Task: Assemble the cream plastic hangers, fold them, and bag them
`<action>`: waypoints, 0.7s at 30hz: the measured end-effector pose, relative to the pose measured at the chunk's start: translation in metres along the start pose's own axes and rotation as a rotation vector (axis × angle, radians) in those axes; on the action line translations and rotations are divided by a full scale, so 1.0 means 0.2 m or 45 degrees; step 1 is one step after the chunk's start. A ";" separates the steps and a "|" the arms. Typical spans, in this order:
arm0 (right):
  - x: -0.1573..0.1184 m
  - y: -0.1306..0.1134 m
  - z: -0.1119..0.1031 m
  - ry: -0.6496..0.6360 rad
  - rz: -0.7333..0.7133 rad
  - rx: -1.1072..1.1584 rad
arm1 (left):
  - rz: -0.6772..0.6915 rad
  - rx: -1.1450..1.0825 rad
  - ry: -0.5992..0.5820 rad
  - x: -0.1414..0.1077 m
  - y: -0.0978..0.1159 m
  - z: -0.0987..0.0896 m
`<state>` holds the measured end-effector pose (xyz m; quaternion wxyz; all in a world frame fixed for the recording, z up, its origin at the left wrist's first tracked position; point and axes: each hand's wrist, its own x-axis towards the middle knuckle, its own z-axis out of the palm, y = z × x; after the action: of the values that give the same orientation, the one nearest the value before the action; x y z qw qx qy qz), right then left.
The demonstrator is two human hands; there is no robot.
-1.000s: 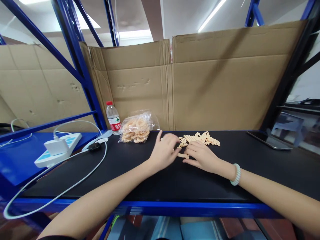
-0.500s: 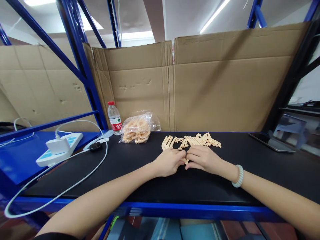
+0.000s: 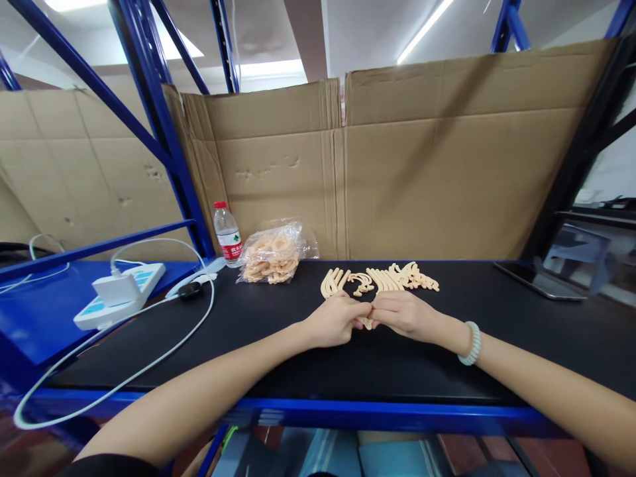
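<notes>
My left hand [image 3: 334, 319] and my right hand [image 3: 405, 315] meet over the black tabletop, fingertips together. Both are closed round a small pale wood-coloured piece [image 3: 366, 323]; only its lower end shows beneath the fingers, so its full shape is hidden. Just beyond the left hand lie curved rib-like pieces [image 3: 334, 281]. A few small curved pieces [image 3: 364, 283] sit in the middle. Behind the right hand is a row of long thin pieces [image 3: 383, 279], with a cluster of irregular knobbly pieces [image 3: 415, 277] to its right.
A clear bag of pale pieces [image 3: 273, 255] and a red-capped water bottle [image 3: 227, 235] stand back left. A power strip [image 3: 119, 298] with a looping white cable [image 3: 149, 368] lies at left. Back right is a dark flat device [image 3: 541, 281]. Cardboard [image 3: 447, 165] walls the rear.
My right hand's thumb and fingers have drawn in, closing on the piece against my left fingertips. The other pieces lie where they were.
</notes>
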<state>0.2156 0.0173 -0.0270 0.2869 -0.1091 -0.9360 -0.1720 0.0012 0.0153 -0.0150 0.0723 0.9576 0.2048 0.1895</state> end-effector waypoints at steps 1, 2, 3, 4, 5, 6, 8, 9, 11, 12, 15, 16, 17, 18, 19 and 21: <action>0.00 0.00 0.00 0.011 0.022 0.064 | 0.011 -0.003 0.000 0.00 0.00 -0.01; 0.00 0.00 0.00 0.023 0.051 0.134 | 0.024 -0.001 -0.002 0.00 0.00 -0.01; 0.00 0.00 0.00 0.037 0.086 0.212 | 0.037 0.004 -0.004 0.00 -0.01 -0.02; 0.01 0.00 -0.01 0.060 0.132 0.292 | 0.052 0.015 -0.003 0.00 -0.01 -0.03; 0.01 0.00 -0.01 0.094 0.197 0.370 | 0.067 0.032 0.005 0.00 -0.02 -0.05; 0.01 0.01 -0.01 0.136 0.291 0.446 | 0.081 0.057 0.019 0.00 -0.03 -0.06; 0.01 0.02 -0.01 0.252 0.560 0.608 | 0.090 0.133 0.057 -0.01 -0.06 -0.10; 0.01 0.04 0.00 0.308 0.717 0.696 | 0.080 0.169 0.073 -0.01 -0.08 -0.13; 0.00 0.07 0.01 0.395 0.995 0.877 | 0.010 0.212 0.094 -0.02 -0.13 -0.17; -0.01 0.09 0.02 0.426 1.089 0.957 | -0.043 0.209 0.096 -0.03 -0.15 -0.19; -0.04 0.15 0.04 0.453 1.219 1.087 | -0.198 0.157 0.045 -0.06 -0.22 -0.23; -0.05 0.17 0.04 0.437 1.243 1.099 | -0.234 0.159 0.024 -0.07 -0.25 -0.23; -0.06 0.18 0.04 0.419 1.266 1.101 | -0.260 0.185 0.007 -0.08 -0.27 -0.23; -0.07 0.20 0.04 0.405 1.290 1.095 | -0.278 0.225 -0.002 -0.09 -0.29 -0.23; -0.07 0.21 0.03 0.400 1.316 1.083 | -0.290 0.269 -0.005 -0.09 -0.32 -0.23; -0.07 0.24 0.02 0.406 1.368 1.062 | -0.291 0.345 -0.022 -0.11 -0.36 -0.23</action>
<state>0.2386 0.0618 -0.0256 0.4841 -0.4110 -0.6869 0.3535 -0.0607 0.0741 0.0047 -0.0347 0.9306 0.3354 0.1422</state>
